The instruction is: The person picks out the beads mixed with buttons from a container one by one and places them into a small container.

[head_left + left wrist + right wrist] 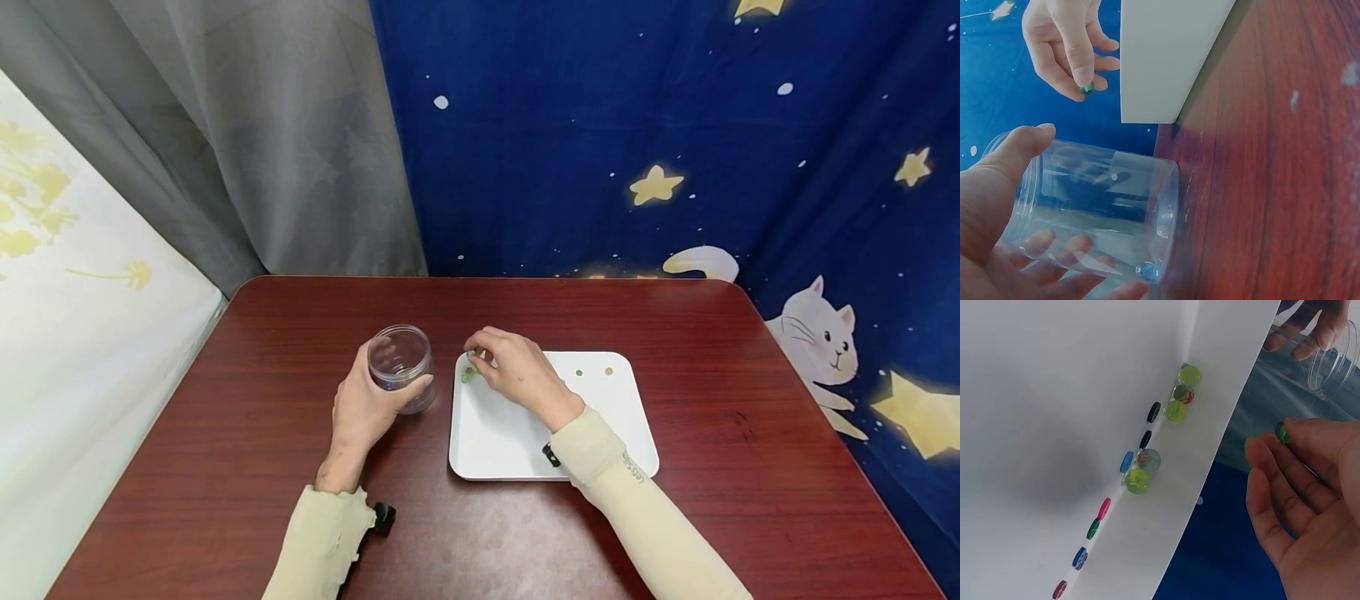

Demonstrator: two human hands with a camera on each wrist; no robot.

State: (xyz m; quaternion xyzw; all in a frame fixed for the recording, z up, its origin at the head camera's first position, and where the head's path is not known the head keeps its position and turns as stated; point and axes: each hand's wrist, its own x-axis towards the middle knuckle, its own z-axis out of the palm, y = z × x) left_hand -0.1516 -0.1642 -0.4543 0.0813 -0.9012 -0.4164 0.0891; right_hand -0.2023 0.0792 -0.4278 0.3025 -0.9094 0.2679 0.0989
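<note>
My left hand [366,408] grips a clear plastic jar [1097,187], thumb and fingers spread around its side. The jar stands upright and uncapped on the table, left of the white tray [487,446]. A blue marble [1147,270] lies at its bottom. Between thumb and forefinger my right hand [517,367] pinches a green marble [1282,432], above the tray's far left corner. Several glass marbles, such as a yellow-green marble [1138,481], lie along the tray's inner edge below that hand.
Several small coloured buttons line the same edge of the tray, among them a pink button [1104,509] and a light blue button [1126,462]. The reddish-brown table [247,433] reaches back to a grey curtain [307,167] and a blue starry curtain [562,150].
</note>
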